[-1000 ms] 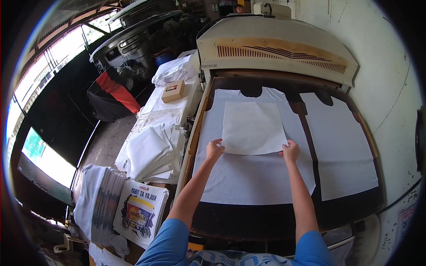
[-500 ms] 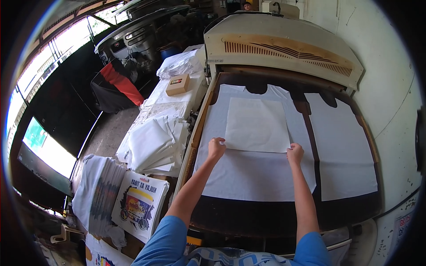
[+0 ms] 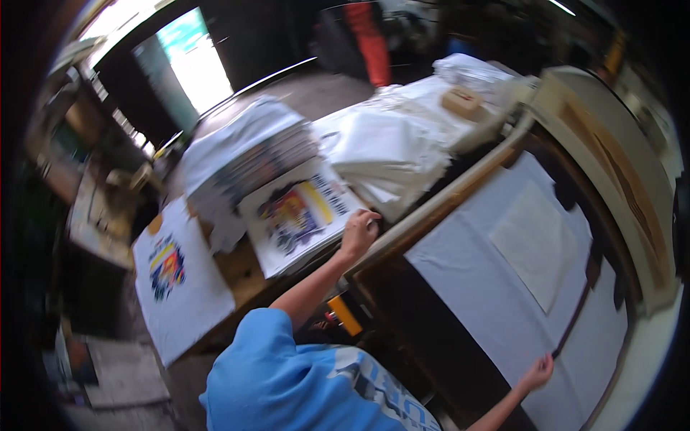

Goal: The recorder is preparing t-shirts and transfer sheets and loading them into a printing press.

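Near white cloth (image 3: 460, 276) on the dim room's (image 3: 309, 87) dark bed (image 3: 417, 316), both hands' (image 3: 358, 233) (image 3: 536, 373) fingers curl, hold unclear.

White paper (image 3: 533, 246) lies seemingly flat on a pale fabric panel (image 3: 467, 276)

Open air lies over the flat cloth (image 3: 471, 276), with the hood (image 3: 611, 161) rising along its right and, though blurred, a seemingly tall stack (image 3: 251, 154) blocking the left.
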A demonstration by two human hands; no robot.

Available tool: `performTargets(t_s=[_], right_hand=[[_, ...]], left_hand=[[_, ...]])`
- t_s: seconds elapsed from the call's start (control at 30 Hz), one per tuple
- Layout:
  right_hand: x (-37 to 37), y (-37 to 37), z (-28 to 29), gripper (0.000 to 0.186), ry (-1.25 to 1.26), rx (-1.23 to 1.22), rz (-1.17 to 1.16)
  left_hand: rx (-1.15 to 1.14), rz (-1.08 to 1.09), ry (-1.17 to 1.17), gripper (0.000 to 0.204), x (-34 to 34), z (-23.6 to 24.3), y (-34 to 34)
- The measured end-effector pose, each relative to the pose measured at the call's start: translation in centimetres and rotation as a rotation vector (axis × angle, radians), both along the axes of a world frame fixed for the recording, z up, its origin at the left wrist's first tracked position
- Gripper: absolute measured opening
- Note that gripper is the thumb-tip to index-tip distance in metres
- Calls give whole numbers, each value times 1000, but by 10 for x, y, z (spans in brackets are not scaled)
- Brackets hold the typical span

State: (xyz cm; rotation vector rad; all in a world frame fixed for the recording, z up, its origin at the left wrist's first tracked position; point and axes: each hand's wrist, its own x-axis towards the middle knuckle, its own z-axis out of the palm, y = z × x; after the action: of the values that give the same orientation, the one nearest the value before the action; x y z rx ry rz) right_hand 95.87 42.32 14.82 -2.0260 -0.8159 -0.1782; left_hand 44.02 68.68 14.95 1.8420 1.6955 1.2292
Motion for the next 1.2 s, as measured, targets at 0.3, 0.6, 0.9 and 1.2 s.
performTargets(t_s=[0.3, 0.6, 0.9, 1.2], right_hand=[[-88, -55, 30, 21, -105, 41, -120], [-338, 45, 93, 15, -78, -8, 266], [-499, 6, 63, 49, 1287, -452, 824], [-406, -56, 115, 47, 1835, 750, 1030]], left_hand=[[-387, 156, 592, 47, -203, -132, -106], [-407, -1, 419, 11, -231, -99, -100], [78, -274, -456, 16, -162, 133, -120], [88, -790, -1051, 15, -61, 205, -201]])
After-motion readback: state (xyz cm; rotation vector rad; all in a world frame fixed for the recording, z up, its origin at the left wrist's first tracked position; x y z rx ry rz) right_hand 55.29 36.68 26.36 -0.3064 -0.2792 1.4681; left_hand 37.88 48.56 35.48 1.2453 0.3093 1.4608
